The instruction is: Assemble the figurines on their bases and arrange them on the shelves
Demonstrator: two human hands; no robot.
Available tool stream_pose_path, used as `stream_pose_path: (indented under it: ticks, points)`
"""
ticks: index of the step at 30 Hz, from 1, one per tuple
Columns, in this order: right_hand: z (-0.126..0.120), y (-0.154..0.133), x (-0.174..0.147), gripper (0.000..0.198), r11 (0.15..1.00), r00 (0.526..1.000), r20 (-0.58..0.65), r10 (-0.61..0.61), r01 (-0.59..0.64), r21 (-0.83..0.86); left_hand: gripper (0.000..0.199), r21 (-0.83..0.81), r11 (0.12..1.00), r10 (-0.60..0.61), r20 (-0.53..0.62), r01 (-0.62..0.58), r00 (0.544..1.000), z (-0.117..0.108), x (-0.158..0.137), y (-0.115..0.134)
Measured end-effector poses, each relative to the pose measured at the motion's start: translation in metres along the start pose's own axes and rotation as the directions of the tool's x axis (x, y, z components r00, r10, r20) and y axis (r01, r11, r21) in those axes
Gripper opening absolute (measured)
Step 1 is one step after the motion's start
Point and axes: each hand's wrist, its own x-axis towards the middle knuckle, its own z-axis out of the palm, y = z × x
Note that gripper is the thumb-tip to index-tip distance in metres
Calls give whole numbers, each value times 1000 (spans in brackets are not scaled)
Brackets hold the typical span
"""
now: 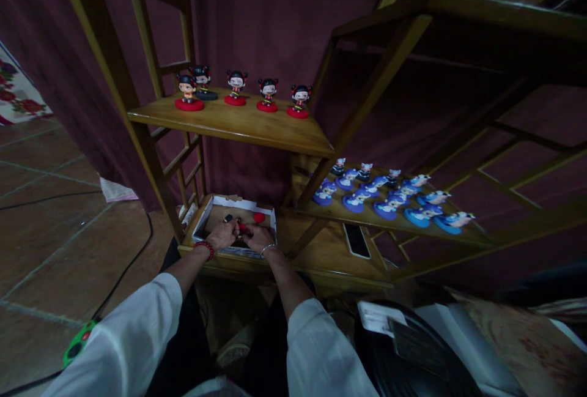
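Note:
Low on the shelf unit stands a shallow white cardboard box [208, 207] with a brown inside. Both my hands reach into it and meet over a small figurine [241, 226] with black and red parts. My left hand [223, 235] has its fingers closed on the figurine from the left. From the other side my right hand [258, 238] pinches it, and the fingers cover much of it. A round red base [259, 217] lies in the box beyond my right hand. A small black piece [228, 218] shows by my left fingertips.
Several finished-looking figurines [267, 95] stand on the upper shelf [238, 126], most on red bases. Several blue and purple figurines [389, 205] fill the right shelf. A phone [356, 241] lies below them. A slanted wooden post [362, 103] rises right of the box. A green power strip [79, 342] is on the floor.

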Motion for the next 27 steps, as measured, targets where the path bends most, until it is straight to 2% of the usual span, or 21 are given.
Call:
stream_pose_path:
  ticks: [9, 16, 22, 27]
  points:
    - [3, 2, 0, 34, 995, 1000, 2, -21, 21, 95, 15, -62, 998, -13, 30, 14, 999, 2, 3, -2]
    - [6, 7, 2, 38, 978, 996, -22, -84, 87, 190, 17, -158, 987, 46, 65, -35, 997, 0, 0, 0]
    - [10, 10, 4, 23, 965, 994, -8, -112, 111, 236, 17, -225, 974, 30, 89, -10, 996, -4, -3, 5]
    - [7, 6, 1, 20, 986, 996, -58, -65, 73, 152, 14, -281, 960, 30, 115, 4, 993, -4, -2, 5]
